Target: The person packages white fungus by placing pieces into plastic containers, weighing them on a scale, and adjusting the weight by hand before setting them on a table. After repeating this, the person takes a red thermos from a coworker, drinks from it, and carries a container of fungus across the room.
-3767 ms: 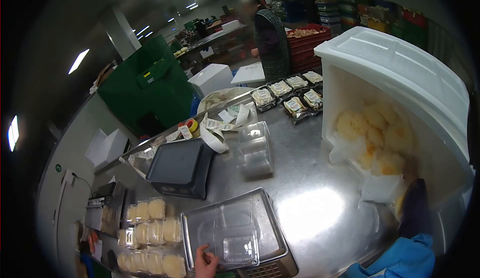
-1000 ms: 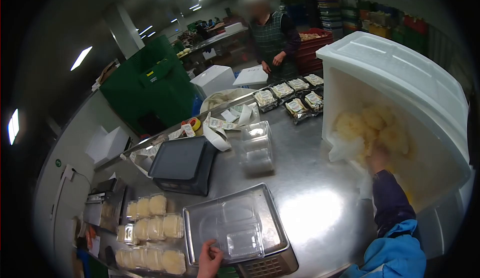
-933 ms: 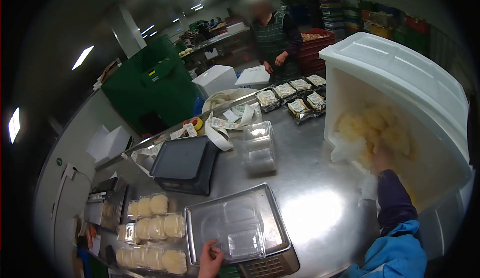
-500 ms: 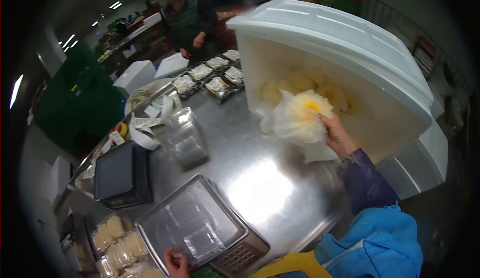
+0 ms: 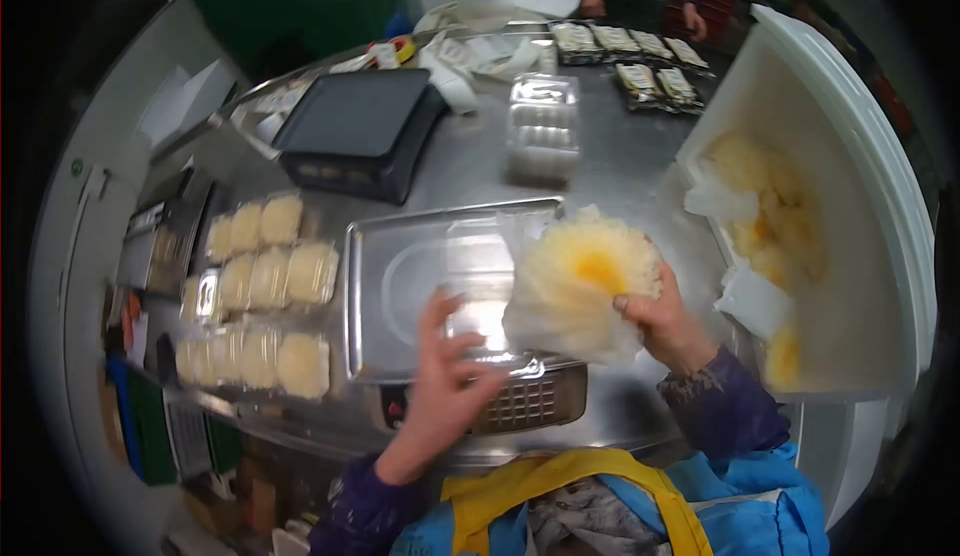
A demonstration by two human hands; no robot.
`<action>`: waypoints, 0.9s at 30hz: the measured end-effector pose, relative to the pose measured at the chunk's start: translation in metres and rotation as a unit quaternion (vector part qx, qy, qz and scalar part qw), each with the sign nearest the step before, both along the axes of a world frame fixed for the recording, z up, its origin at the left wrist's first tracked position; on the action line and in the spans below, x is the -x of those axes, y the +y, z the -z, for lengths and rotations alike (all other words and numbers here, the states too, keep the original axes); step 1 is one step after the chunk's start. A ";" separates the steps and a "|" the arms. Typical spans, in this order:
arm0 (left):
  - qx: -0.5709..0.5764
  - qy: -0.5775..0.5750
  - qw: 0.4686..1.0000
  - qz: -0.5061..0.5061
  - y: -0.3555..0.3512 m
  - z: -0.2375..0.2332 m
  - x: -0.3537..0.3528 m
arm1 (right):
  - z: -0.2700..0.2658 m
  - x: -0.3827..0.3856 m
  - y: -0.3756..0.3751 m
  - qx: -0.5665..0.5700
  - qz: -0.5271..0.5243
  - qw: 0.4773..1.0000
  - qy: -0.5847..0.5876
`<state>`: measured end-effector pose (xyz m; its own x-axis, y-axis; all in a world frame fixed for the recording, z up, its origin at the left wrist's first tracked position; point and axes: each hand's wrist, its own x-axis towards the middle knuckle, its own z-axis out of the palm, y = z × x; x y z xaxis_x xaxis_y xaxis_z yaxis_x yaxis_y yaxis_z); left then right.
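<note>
Right hand [image 5: 665, 321] grips a frilly mushroom [image 5: 585, 276]; open left hand [image 5: 445, 376] touches the empty clear box [image 5: 478, 281] on the scale [image 5: 530, 403], steel desk [image 5: 620, 171] beyond.

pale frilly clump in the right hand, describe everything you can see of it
The pale frilly clump is rounded and ruffled, creamy white with a yellow-orange patch at its centre. Its edges look soft and translucent, perhaps under thin clear film; hard to tell. The right hand grips its right side, holding it above the near right corner of the metal tray. The left hand, fingers spread, is by its lower left edge; whether they touch is unclear.
</note>
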<state>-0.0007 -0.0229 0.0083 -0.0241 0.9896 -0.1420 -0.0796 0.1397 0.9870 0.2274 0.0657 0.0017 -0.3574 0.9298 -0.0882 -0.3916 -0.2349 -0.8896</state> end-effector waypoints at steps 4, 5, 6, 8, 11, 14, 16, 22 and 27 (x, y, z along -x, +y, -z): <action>0.072 -0.156 0.984 0.050 0.002 0.009 -0.007 | -0.010 0.030 -0.010 -0.035 -0.014 0.999 -0.027; 0.129 -0.149 0.977 0.078 -0.002 0.011 0.002 | -0.017 0.033 -0.006 -0.031 -0.024 0.999 -0.029; 0.106 -0.116 0.987 0.025 -0.012 0.014 0.011 | -0.025 0.035 -0.003 -0.063 0.021 0.997 -0.029; 0.101 -0.117 0.988 0.003 -0.031 0.016 0.048 | -0.031 0.036 0.000 -0.140 0.074 0.984 -0.084; 0.090 -0.100 0.979 -0.150 -0.062 0.021 0.092 | -0.018 0.050 -0.001 -0.313 0.034 0.916 -0.247; 0.103 -0.083 0.960 -0.247 -0.094 0.034 0.128 | 0.006 0.074 0.006 -0.590 -0.038 0.710 -0.383; 0.102 -0.060 0.939 -0.322 -0.117 0.041 0.148 | 0.014 0.088 -0.004 -0.619 -0.127 0.627 -0.455; 0.103 -0.030 0.832 -0.544 -0.206 0.089 0.226 | 0.009 0.065 -0.002 -0.514 -0.118 0.750 -0.400; 0.142 -0.040 0.759 -0.634 -0.282 0.151 0.265 | 0.009 0.034 0.008 -0.408 -0.037 0.820 -0.399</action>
<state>-0.2659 -0.3050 -0.1423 -0.9120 0.1078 -0.3957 -0.3852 0.1064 0.9167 0.1936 0.0740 -0.0077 -0.5457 0.7747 0.3195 0.3808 0.5689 -0.7289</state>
